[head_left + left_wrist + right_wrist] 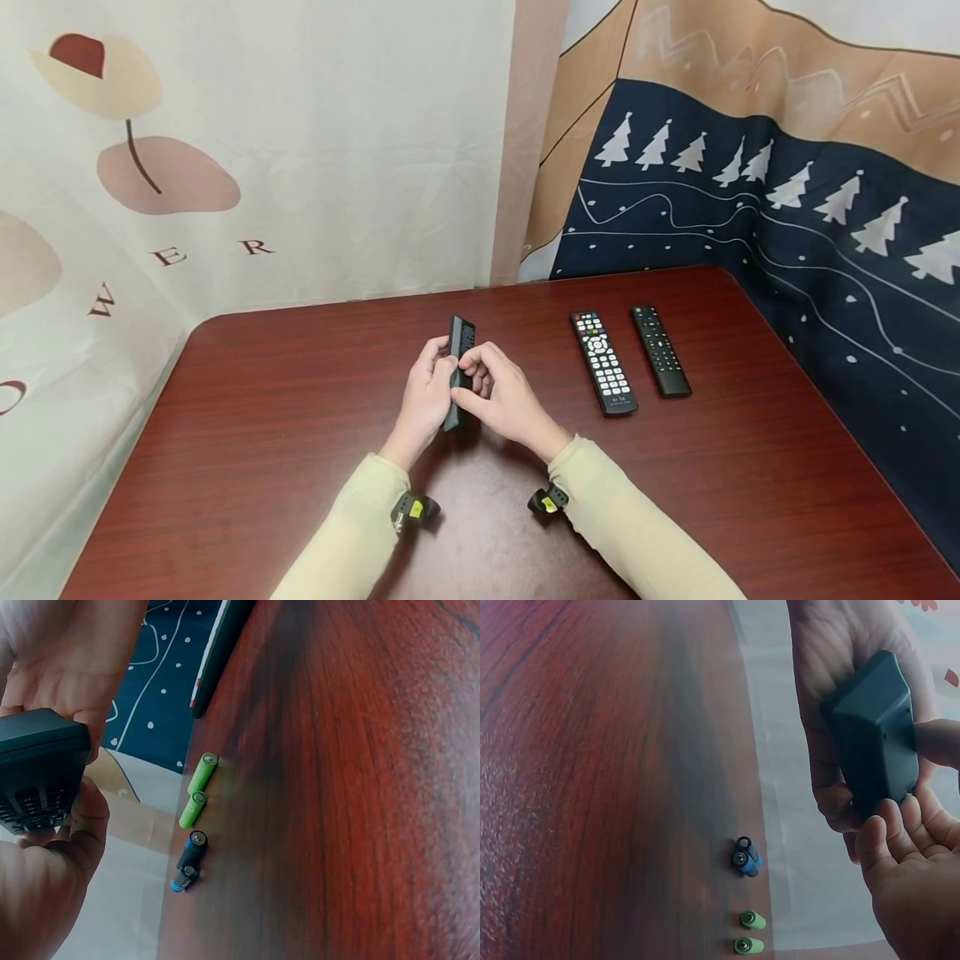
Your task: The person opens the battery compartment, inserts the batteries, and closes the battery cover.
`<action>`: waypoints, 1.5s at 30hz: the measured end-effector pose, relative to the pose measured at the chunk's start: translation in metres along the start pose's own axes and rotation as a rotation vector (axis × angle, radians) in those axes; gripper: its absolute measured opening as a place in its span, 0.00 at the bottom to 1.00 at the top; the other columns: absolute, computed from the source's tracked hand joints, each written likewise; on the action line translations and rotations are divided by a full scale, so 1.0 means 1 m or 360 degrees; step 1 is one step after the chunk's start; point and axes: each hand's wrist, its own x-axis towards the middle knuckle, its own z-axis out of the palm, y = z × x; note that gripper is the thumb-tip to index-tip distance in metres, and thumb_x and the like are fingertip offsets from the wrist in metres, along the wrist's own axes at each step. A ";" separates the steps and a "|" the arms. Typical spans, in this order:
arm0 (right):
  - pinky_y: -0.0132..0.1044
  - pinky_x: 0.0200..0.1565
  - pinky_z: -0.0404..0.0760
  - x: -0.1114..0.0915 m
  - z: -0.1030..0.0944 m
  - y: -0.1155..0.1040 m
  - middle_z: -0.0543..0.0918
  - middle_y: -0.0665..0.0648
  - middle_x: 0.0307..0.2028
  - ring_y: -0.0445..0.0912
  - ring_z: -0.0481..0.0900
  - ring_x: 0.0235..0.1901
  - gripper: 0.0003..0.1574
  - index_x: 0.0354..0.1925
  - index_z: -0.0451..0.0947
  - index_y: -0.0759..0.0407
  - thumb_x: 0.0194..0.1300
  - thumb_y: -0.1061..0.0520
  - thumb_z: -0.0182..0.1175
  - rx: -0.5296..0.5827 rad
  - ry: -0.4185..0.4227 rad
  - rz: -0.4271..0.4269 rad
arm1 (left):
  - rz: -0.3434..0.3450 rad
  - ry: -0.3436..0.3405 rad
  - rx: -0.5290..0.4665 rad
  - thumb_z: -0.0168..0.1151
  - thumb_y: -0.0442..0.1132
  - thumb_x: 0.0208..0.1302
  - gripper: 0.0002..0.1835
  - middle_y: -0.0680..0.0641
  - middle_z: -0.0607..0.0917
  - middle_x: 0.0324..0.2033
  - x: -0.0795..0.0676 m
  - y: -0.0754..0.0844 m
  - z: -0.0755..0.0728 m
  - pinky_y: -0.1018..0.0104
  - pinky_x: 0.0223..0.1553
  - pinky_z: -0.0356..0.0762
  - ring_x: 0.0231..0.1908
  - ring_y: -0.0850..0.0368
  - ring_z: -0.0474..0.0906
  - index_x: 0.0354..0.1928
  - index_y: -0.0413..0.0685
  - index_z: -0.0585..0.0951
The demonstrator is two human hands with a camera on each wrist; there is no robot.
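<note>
My left hand (429, 398) grips a black remote control (455, 412), which stands on its edge above the table. From the other side, my right hand (508, 402) pinches it with bent fingers and thumb. Rows of small keys show on the remote's (45, 742) lower side in the left wrist view, partly behind the left fingers. A smooth dark casing (874, 735) faces the right wrist view, with right fingertips (889, 814) against its edge. Two green batteries (202, 774) and two black-and-blue batteries (192, 849) stand on the table beyond the hands.
Right of the hands lie a black remote with white keys (603, 362) and a slimmer black remote (661, 350). The reddish wooden table (300, 375) meets a pale curtain (375, 167) at the back and a dark tree-patterned cloth (825, 275) at right.
</note>
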 end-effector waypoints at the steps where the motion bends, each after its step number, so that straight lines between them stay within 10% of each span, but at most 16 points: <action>1: 0.33 0.32 0.78 0.000 0.000 0.000 0.77 0.58 0.41 0.46 0.75 0.32 0.20 0.48 0.73 0.63 0.61 0.64 0.71 -0.0003 -0.0003 0.0006 | 0.0003 0.0000 0.0002 0.46 0.33 0.75 0.18 0.38 0.83 0.47 0.000 0.000 0.000 0.70 0.41 0.77 0.39 0.57 0.79 0.61 0.39 0.76; 45: 0.31 0.31 0.76 -0.001 -0.001 -0.003 0.74 0.57 0.39 0.46 0.74 0.31 0.14 0.43 0.78 0.62 0.61 0.66 0.71 -0.0075 0.0114 0.0039 | -0.0076 -0.0013 0.0032 0.45 0.36 0.77 0.20 0.37 0.82 0.57 0.000 0.002 -0.003 0.61 0.48 0.78 0.50 0.45 0.81 0.66 0.45 0.73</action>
